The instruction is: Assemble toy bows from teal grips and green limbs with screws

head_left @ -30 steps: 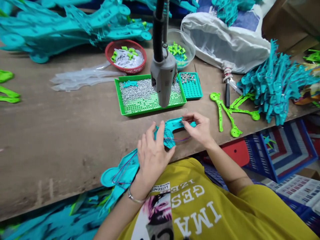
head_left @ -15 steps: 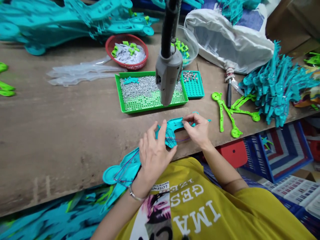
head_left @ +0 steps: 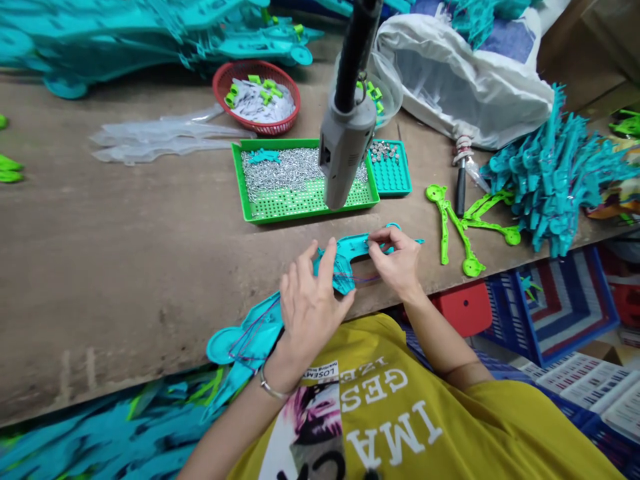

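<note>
A long turquoise plastic shell [head_left: 356, 246] with purple and dark wires lies near the table's front edge. Its rounded end [head_left: 225, 345] juts past the edge at lower left. My left hand [head_left: 310, 290], a bracelet at its wrist, rests over the shell's middle with fingers spread. At the narrower right part, my right hand [head_left: 399, 260] is closed in a pinch, fingertips touching the shell. Whatever the pinch holds is too small to make out. Beyond them stands a green tray [head_left: 310, 215] of small silver screws. Above it hangs a grey electric screwdriver [head_left: 345, 150].
A turquoise tray [head_left: 390, 180] of small round metal parts adjoins the green one. Lime-green plastic arms [head_left: 465, 230] and a black-handled tool [head_left: 461, 190] lie right, before a pile of turquoise parts [head_left: 555, 180]. Behind are a red basket [head_left: 257, 127] and a white sack [head_left: 470, 107].
Both hands keep nearly the same places on the shell. The view has shifted slightly, and the hanging screwdriver appears a little further right over the green tray.
</note>
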Action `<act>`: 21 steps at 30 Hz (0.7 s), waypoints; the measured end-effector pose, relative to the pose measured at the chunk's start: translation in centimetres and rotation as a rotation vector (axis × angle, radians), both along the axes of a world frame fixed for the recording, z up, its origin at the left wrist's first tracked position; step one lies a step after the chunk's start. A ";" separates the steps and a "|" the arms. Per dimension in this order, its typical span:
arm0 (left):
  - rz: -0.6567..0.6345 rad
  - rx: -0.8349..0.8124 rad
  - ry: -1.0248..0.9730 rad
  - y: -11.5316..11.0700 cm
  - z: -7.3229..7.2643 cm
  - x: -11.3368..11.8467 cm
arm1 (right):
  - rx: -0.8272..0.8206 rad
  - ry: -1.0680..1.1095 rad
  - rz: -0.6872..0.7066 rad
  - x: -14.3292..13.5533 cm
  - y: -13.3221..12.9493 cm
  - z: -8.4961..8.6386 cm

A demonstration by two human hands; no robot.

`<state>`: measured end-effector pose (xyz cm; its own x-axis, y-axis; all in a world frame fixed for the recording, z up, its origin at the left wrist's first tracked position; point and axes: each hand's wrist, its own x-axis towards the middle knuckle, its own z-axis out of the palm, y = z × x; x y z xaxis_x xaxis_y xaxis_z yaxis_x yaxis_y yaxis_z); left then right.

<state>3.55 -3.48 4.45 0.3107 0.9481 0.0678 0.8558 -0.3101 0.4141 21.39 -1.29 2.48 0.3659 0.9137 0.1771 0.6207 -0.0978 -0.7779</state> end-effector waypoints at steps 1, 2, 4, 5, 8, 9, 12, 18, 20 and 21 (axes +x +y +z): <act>-0.001 0.005 -0.004 0.0 0.0 0.0 | 0.014 -0.060 0.014 -0.1 0.0 0.0; -0.002 0.011 -0.010 -0.1 0.0 0.0 | 0.032 -0.133 0.029 -0.2 0.0 -0.1; 0.002 0.021 -0.022 -0.1 -0.1 0.0 | 0.065 -0.301 0.055 -0.4 -0.1 -0.2; 0.005 0.022 -0.029 -0.1 -0.1 0.0 | 0.070 -0.383 0.060 -0.6 -0.3 -0.3; 0.007 0.020 -0.059 0.1 -0.4 -0.2 | 0.043 -0.552 0.067 -1.4 -1.2 -0.5; 0.004 0.023 -0.072 0.3 -0.6 -0.3 | 0.031 -0.575 0.078 -1.7 -1.5 -0.6; -0.011 0.025 -0.111 0.9 -1.1 -0.8 | 0.003 -0.579 0.152 -2.4 -2.5 -0.6; -0.038 -0.073 -0.056 2.8 -1.4 -2.8 | 0.046 -0.253 0.298 1.7 -3.2 0.4; -0.035 -0.098 -0.024 3.4 -1.4 -3.6 | 0.115 -0.209 0.221 4.0 -3.8 0.6; -0.039 -0.105 -0.018 3.6 -1.5 -3.9 | 0.129 -0.217 0.182 4.9 -4.2 0.5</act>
